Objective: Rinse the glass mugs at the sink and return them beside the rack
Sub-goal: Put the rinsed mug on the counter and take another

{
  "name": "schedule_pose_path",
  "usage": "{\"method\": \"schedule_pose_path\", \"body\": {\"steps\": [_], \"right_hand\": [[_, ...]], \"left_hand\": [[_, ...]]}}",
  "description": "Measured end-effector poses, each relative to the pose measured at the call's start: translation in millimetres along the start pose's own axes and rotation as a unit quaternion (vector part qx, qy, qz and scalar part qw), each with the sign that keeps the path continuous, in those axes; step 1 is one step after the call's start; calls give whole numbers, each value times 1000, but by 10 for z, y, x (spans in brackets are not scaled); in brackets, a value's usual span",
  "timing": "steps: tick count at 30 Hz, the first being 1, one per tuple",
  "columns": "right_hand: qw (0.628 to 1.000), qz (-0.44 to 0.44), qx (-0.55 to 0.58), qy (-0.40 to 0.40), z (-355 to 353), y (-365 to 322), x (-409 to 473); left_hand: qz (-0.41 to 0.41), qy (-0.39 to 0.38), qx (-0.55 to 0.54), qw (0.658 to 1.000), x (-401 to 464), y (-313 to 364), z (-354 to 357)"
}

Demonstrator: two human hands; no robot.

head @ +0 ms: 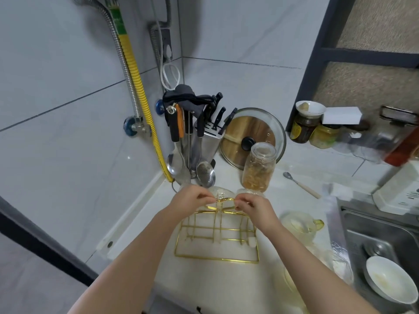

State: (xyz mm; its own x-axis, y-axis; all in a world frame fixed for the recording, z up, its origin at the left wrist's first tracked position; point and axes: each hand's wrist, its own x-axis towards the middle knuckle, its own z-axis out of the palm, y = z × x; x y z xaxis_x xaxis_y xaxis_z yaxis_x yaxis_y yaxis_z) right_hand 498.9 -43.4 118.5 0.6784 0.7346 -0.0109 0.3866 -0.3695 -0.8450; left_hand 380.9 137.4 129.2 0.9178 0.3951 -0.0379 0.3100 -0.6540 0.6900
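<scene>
A: Hands first. Where are they?

B: Both over the gold wire mug rack (216,236) on the white countertop (226,286). Left hand (192,200) and right hand (256,209) each pinch the curved gold handle loop at the rack's top, fingers curled round the wire, one on each side of the middle.

A: Anything else held?

B: No, just the wire. Fingertips nearly meet at the loop's centre.

A: The mugs?

B: Clear glass mugs, hard to read. One clear glass mug (221,193) sits just behind the left fingers, touching or nearly touching the rack top. Another clear glass mug (243,191) is right behind the right hand, partly hidden by it. Neither is in a grip.

A: More glass on the right?

B: A pale yellow-tinted glass pitcher with a yellow handle (301,225) stands just right of the rack, near the right wrist. Further clear glassware nearer the counter edge is probably mugs too, but too blurred to say.

A: Sink?

B: Stainless steel sink (383,241) at the right edge, white bowl (390,279) in it.

A: Background, quick.

B: Tall glass jar of tan dried contents (259,168) behind the mugs, glass pot lid with black knob (251,138) leaning on the wall, steel knife block (207,137), hanging ladles, small spoon with a cream handle (301,184) on the counter.
</scene>
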Motion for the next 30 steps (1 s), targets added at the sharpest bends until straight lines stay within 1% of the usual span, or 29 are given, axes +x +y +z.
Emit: {"method": "schedule_pose_path", "body": {"steps": [3,12,18,25,27,30], "right_hand": [[1000,1,5,14,47,-9,-40],[997,14,3,71,137,-10,-62],[997,11,-16,76,117,-50,1],[995,26,-14,93,138,-77,-40],[995,37,-18,92,148,-63,-76],[994,52,-34,89,125,-42,-193]], "left_hand": [[-4,12,-3,1000,-72,-40,-29],[-15,15,-64,998,-28,0,1],[-22,-1,-62,998,63,33,-45],[-24,12,-69,997,32,48,-15],[-28,38,-40,998,5,46,27],[8,148,37,988,-65,35,125]]}}
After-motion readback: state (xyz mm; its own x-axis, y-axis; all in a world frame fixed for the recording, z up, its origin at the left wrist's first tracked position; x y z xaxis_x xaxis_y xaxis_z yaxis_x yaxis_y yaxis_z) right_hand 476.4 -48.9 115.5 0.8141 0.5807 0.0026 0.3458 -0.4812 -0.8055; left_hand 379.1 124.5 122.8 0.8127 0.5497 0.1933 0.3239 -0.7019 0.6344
